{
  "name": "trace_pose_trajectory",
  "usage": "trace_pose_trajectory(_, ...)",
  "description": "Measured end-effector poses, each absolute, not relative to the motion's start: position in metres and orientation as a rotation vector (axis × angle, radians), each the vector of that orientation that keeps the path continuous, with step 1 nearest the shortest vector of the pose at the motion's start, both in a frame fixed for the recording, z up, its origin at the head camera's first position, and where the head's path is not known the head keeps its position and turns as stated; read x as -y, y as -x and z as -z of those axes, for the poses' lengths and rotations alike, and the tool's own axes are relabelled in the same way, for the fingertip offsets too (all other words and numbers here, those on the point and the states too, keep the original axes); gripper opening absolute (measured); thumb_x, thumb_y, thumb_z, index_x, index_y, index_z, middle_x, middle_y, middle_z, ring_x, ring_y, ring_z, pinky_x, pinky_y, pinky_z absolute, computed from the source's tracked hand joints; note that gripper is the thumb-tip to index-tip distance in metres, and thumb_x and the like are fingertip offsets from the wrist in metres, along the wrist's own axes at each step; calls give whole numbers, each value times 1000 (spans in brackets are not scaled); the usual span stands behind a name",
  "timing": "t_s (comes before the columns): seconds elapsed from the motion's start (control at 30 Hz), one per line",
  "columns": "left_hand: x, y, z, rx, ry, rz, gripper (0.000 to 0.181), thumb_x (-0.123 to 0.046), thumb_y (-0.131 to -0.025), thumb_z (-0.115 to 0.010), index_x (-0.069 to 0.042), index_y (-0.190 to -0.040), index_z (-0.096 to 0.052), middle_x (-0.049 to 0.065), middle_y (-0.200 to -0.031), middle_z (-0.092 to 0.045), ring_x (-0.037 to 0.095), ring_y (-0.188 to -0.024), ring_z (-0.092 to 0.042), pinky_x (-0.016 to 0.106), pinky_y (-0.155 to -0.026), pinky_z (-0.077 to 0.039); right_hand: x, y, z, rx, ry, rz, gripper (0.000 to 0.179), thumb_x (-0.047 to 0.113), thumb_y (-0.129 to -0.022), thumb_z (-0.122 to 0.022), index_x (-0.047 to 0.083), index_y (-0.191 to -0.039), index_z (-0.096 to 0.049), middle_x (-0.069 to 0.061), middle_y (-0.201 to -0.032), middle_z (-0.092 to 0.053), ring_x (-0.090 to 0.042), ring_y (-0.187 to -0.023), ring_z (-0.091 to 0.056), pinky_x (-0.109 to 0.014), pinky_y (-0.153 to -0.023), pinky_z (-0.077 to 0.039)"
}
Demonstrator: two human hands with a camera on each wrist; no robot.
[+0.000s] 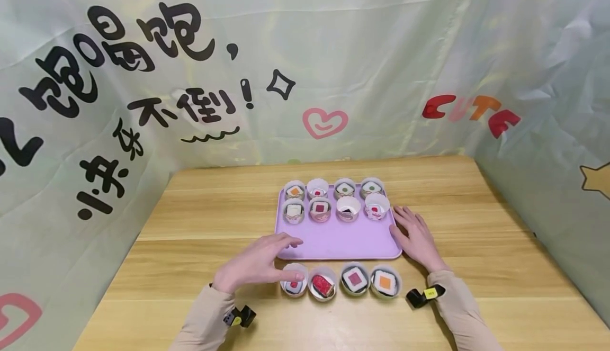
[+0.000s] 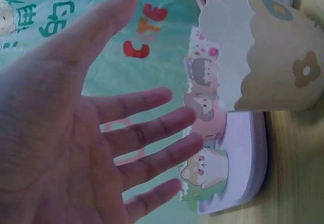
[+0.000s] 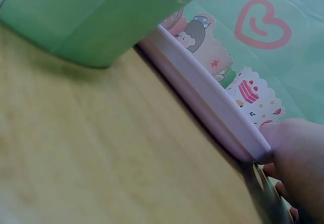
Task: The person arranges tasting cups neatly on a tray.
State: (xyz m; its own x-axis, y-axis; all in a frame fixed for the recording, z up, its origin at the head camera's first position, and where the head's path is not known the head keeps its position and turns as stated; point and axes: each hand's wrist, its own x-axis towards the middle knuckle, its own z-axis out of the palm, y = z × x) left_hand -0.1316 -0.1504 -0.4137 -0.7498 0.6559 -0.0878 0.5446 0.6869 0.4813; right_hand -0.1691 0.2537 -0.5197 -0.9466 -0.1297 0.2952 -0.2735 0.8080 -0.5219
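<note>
A purple tray (image 1: 333, 242) lies on the table with two rows of paper cups on its far half, each with a small sushi-like piece in it. My left hand (image 1: 254, 263) hovers with fingers spread over the tray's near left corner, its thumb overlapping the leftmost near cup (image 1: 288, 290) in the head view. The left wrist view shows the bare palm of that hand (image 2: 96, 138). At the tray's right edge, my right hand (image 1: 416, 237) rests on the table, fingers extended, its thumb touching the rim.
In front of the tray, more cups stand in a row: one with a red piece (image 1: 323, 286), one with a purple-centred square (image 1: 355, 279), one with an orange-centred square (image 1: 384, 282). A printed cloth (image 1: 381, 65) hangs behind the wooden table (image 1: 209, 203).
</note>
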Motion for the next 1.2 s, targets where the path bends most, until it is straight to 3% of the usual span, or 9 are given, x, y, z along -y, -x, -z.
trace_pose_trajectory(0.3, 146, 128, 417, -2524, -1010, -576, 86, -58, -68, -86, -17, -138, -57, -2, -125, -64, 14, -115, -61, 36, -105, -51, -254, 168, 518, 2749, -315, -855, 50, 19, -99, -56, -10, -140, -52, -30, -150, -47, -51, -145, -33, -67, -119, -19)
trace_pose_trajectory(0.5, 139, 124, 423, -2526, -982, -511, 81, -46, -62, -92, -18, -131, -59, -5, -120, -64, 12, -112, -61, 34, -104, -50, -254, 169, 518, 2755, -312, -862, 51, 19, -100, -56, -10, -140, -51, -30, -150, -47, -51, -145, -32, -67, -120, -18)
trace_pose_trajectory(0.87, 128, 116, 427, -2565, -891, -412, 76, -32, -58, -95, -21, -125, -60, -8, -110, -62, 8, -101, -59, 29, -94, -53, -254, 169, 518, 2754, -315, -851, 50, 19, -99, -56, -10, -140, -51, -30, -150, -47, -51, -145, -33, -67, -119, -18)
trace_pose_trajectory(1.2, 122, 113, 429, -2585, -890, -329, 75, -25, -59, -94, -21, -127, -61, -7, -118, -64, 11, -111, -61, 31, -100, -53, -256, 169, 519, 2760, -314, -859, 51, 20, -100, -56, -10, -140, -51, -30, -151, -45, -51, -146, -31, -67, -120, -17)
